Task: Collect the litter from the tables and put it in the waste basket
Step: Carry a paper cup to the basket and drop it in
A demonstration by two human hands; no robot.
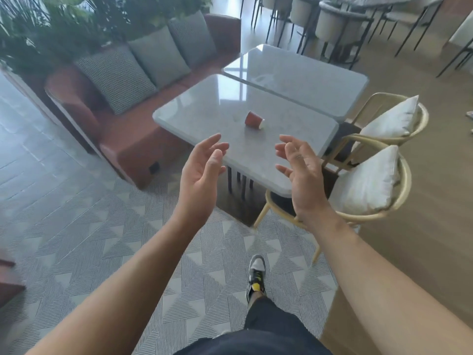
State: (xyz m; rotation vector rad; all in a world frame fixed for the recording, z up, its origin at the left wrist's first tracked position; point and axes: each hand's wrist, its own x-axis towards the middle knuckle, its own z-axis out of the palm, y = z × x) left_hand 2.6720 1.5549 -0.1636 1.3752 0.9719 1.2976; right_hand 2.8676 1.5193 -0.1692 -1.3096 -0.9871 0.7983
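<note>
Now both hands, the left hand [202, 172] and the right hand [299, 172], are reaching out with fingers open and holding nothing, likely getting ready to grab the cup [254, 120] lying tipped over on the table [204, 108].

Open tabletop [204, 108] all round the tipped cup [254, 120]. Straight free path over the near edge from left hand [202, 172] and right hand [299, 175] to cup. Hemmed on the right by 2 chairs [366, 140] close against its edge, on the left by sofa [133, 139].
</note>
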